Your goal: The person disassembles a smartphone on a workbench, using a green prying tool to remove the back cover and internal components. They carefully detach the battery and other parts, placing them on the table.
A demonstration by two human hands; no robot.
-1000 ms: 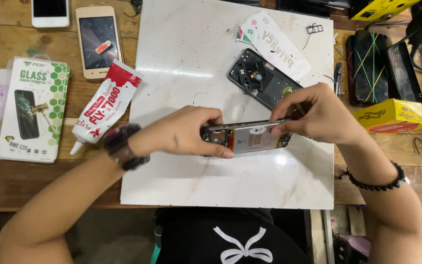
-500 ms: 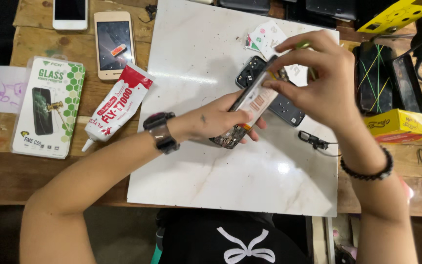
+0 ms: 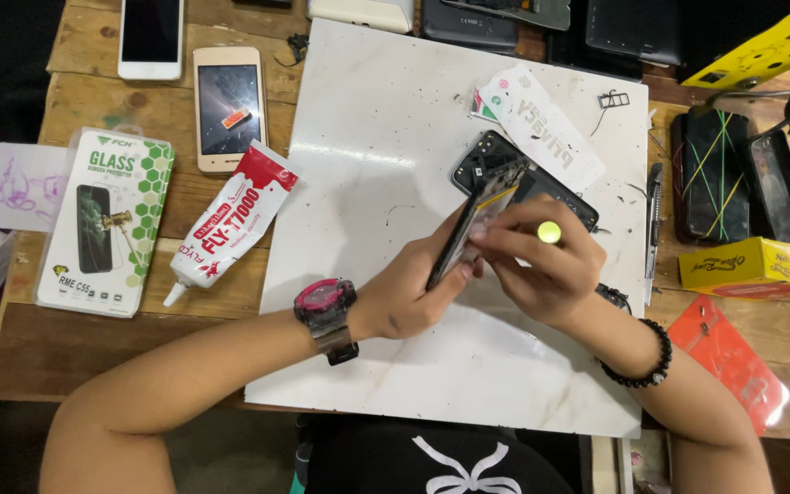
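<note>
Over the white marble slab [image 3: 386, 155] I hold an opened phone [image 3: 474, 226] tilted on its edge. My left hand [image 3: 409, 293], with a pink and black watch on the wrist, grips the phone from below. My right hand [image 3: 541, 270], with a black bead bracelet, pinches its upper side, and a small yellow-green round piece [image 3: 549, 232] rests on its fingers. A dark phone back cover [image 3: 505, 165] lies on the slab just behind the phone, partly hidden by it.
A red and white glue tube [image 3: 230, 220] lies at the slab's left edge beside a screen-protector box [image 3: 107, 220]. Two phones [image 3: 228, 105] lie at the back left. A white packet [image 3: 541, 128], banded phones [image 3: 715, 174], a yellow box [image 3: 756, 267] and a red packet [image 3: 733, 366] sit on the right.
Both hands turned the phone from lying flat across the slab to standing on edge, and brought it nearer the dark back cover. My right hand came down from above the cover onto the phone.
</note>
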